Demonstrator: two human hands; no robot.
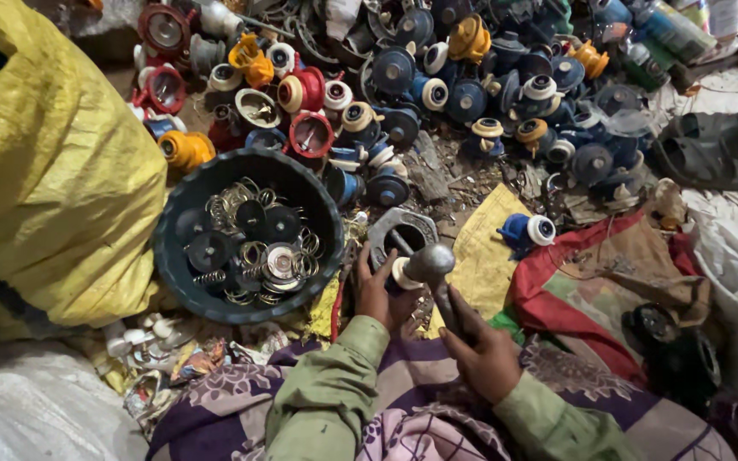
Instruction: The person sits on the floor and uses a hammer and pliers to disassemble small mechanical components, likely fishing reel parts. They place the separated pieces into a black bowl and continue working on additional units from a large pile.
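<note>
Clenched around the handle of a hammer (pixel 434 266), the right hand (pixel 484 354) holds the tool with its metal head raised just over a small white-rimmed part (pixel 403 273). That part is pinched in the fingers of the left hand (pixel 375 294), which steadies it against a grey metal block (pixel 403 232) with a hole through it; whether the hammer head touches the part cannot be told. Both arms wear green sleeves and come up from a lap covered in purple patterned cloth (pixel 420 401).

Just beside the block, on the left-hand side, stands a dark round plastic basin (pixel 172 256) holding springs, metal rings and dark discs. Beyond the basin on that side lies a large yellow sack (pixel 53 171), and below the sack a white sack (pixel 27 401) with small white bits and wrappers at its edge. Behind the block, farther from the person, spreads a heap of blue, red and orange plastic parts (pixel 437 77), many with white caps. On the other side of the block lies a yellow cloth, then a single blue part with a white cap (pixel 529 230) near it, then a red-edged cloth bag (pixel 600 282). Well apart from the block, past that bag, a pair of dark sandals (pixel 706 149) rests on pale sheeting.
</note>
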